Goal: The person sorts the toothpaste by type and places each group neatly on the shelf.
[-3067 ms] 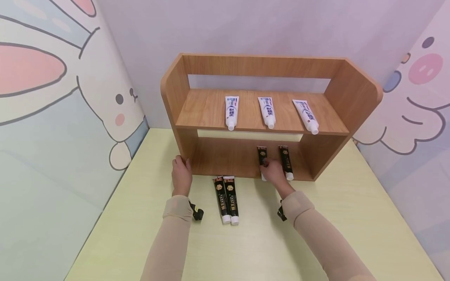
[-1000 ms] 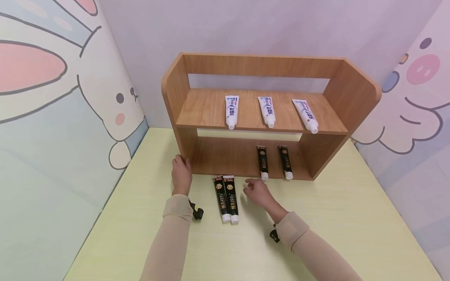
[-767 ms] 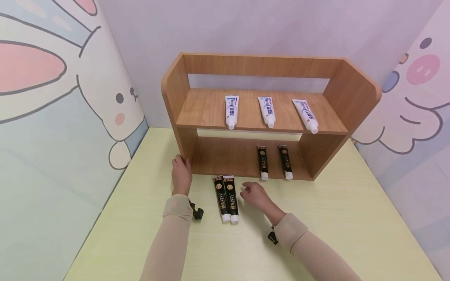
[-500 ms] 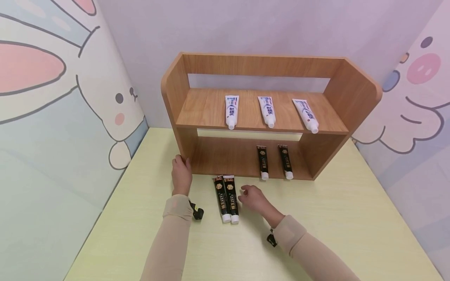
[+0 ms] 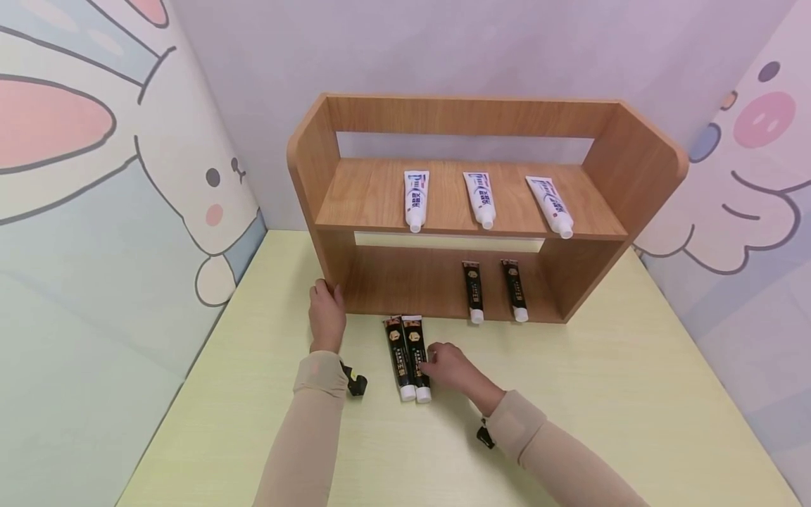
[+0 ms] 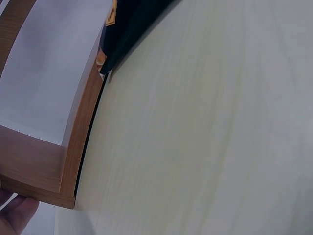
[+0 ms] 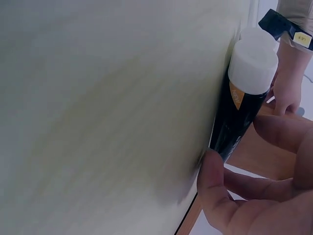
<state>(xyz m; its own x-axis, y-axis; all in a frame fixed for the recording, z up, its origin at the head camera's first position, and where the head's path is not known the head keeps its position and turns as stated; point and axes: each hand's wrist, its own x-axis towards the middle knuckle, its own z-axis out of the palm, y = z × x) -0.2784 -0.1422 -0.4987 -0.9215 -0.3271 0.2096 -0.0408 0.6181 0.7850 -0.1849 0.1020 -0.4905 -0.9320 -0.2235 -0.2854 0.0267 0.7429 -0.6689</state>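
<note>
My left hand [image 5: 327, 317] grips the front edge of the left side panel of a wooden shelf [image 5: 405, 282]; in the left wrist view its fingertips [image 6: 22, 213] lie at the panel. Two black toothpaste tubes with white caps lie side by side on the table before the shelf. At the right-hand black toothpaste tube [image 5: 415, 352] is my right hand [image 5: 453, 367]. In the right wrist view, thumb and finger stand on both sides of this tube [image 7: 234, 112], pinching it below its white cap. The left-hand black tube [image 5: 399, 355] lies close beside it.
Three white toothpaste tubes lie spaced out on the upper board, the middle one [image 5: 479, 197] among them. Two more black tubes, one left [image 5: 473, 289] and one right [image 5: 514, 289], lie on the right of the lower board. Walls stand behind and at both sides.
My right hand has let go of a black tube on the lower board, then moved left and toward me to the right-hand tube on the table. My left hand has stayed at the shelf.
</note>
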